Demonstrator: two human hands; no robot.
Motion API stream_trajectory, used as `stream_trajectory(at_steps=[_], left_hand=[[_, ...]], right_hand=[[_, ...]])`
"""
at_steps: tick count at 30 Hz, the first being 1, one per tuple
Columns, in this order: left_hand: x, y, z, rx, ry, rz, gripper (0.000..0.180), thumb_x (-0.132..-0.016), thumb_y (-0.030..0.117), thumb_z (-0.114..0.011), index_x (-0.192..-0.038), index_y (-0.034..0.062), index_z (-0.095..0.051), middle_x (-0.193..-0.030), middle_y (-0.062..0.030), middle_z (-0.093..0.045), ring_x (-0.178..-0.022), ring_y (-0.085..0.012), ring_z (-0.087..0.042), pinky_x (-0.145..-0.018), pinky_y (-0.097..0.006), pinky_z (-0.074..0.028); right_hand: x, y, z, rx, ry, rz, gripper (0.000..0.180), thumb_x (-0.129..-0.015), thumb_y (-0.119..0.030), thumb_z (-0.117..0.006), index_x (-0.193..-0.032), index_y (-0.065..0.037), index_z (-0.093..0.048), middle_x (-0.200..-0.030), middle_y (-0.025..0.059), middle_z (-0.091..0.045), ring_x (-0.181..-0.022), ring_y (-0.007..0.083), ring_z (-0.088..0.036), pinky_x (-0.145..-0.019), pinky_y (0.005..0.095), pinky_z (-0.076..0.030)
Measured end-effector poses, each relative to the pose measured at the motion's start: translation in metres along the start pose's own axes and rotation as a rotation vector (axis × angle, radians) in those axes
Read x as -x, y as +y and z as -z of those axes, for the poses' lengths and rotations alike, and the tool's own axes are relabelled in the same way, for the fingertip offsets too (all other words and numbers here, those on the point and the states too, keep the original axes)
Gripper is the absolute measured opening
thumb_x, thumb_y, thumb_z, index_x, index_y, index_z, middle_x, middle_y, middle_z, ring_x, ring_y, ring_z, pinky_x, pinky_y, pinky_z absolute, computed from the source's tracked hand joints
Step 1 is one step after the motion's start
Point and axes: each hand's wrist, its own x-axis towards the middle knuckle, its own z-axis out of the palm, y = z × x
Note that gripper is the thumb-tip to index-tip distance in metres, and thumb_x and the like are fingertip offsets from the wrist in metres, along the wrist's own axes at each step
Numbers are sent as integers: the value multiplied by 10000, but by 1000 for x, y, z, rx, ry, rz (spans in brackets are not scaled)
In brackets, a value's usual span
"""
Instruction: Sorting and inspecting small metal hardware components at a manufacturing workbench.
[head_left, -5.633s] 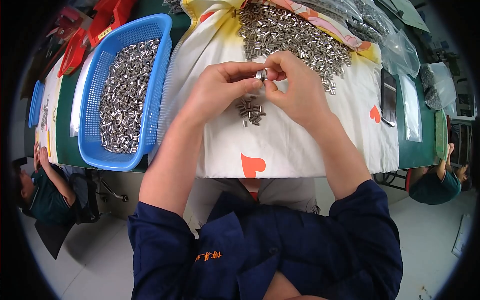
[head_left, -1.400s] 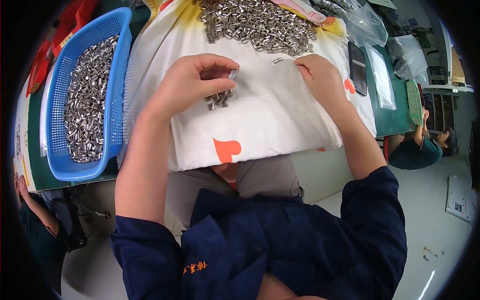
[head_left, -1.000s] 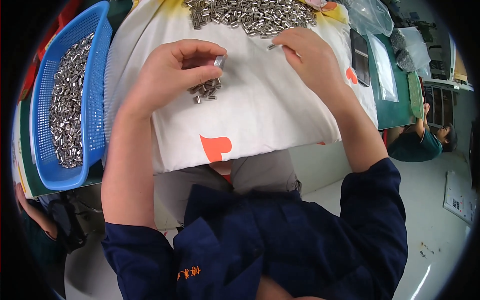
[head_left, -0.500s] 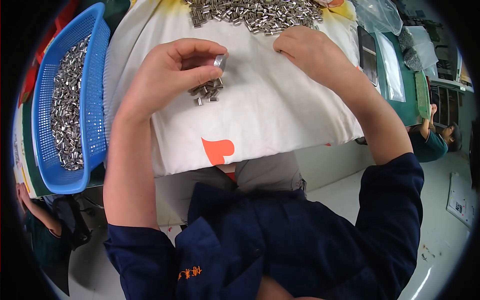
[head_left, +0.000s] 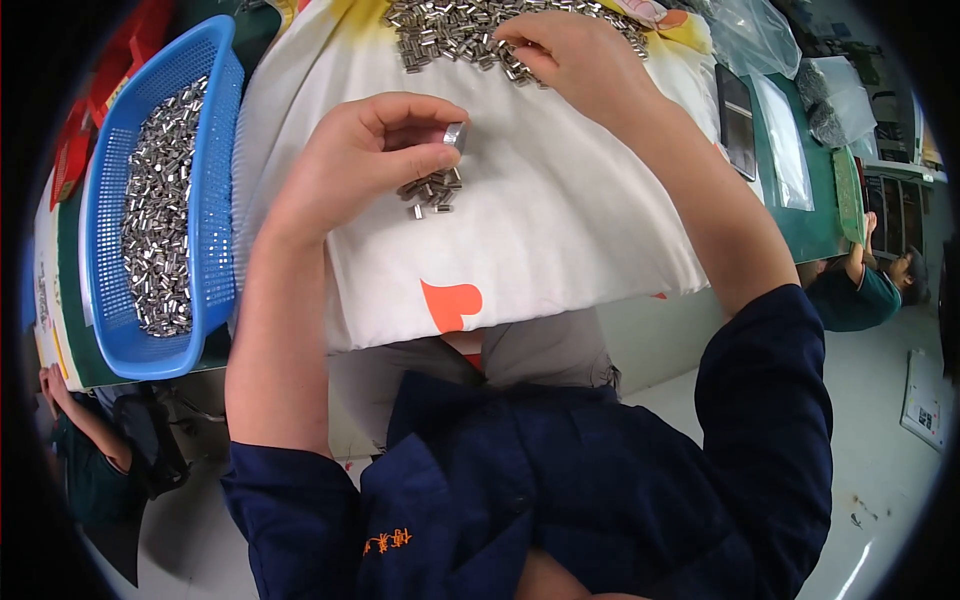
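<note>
My left hand (head_left: 370, 160) is closed, with a round silver metal piece (head_left: 455, 134) held on edge between thumb and fingertips. Just under those fingers a small heap of short metal pins (head_left: 435, 190) lies on the white cloth (head_left: 560, 220). My right hand (head_left: 575, 60) is at the near edge of a large pile of the same pins (head_left: 440, 35). Its thumb and forefinger are spread apart over the pins, and nothing shows between them. The other fingers are partly hidden by the back of the hand.
On the left stands a blue plastic basket (head_left: 218, 200) with many metal pins in it. To the right are a dark flat device (head_left: 735, 120), clear plastic bags (head_left: 755, 40) and a green tray (head_left: 849, 195). Another person (head_left: 865, 290) sits at the far right.
My right hand has moved up and left from the bare cloth to the large pile, and its fingers have spread. The left hand still holds the silver piece.
</note>
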Motion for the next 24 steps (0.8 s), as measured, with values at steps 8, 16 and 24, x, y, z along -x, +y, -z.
stream_trajectory(at_steps=[8,16,24], left_hand=[[-1,-1,-1,83,17,-53,271,-747,19,-628,-1013,5,-585,-865,-17,-612,-760,-58,-567,-661,-185,-457],[-6,1,3,181,65,-74,290,-744,4,-628,-1028,-5,-570,-930,-49,-612,-833,-97,-578,-753,-213,-465],[-4,-4,8,237,74,-63,312,-746,8,-628,-1050,-4,-555,-961,-64,-605,-857,-114,-574,-765,-235,-464]], right_hand=[[0,-41,-26,-546,113,-350,154,-766,-65,-573,-916,-40,-604,-815,40,-635,-742,135,-599,-657,250,-466],[14,-41,-32,-365,22,-140,108,-695,-69,-548,-791,-42,-591,-761,88,-589,-746,275,-553,-656,359,-445],[14,-40,-35,-268,-74,-84,166,-692,-29,-554,-849,-53,-603,-797,87,-584,-801,261,-545,-696,338,-444]])
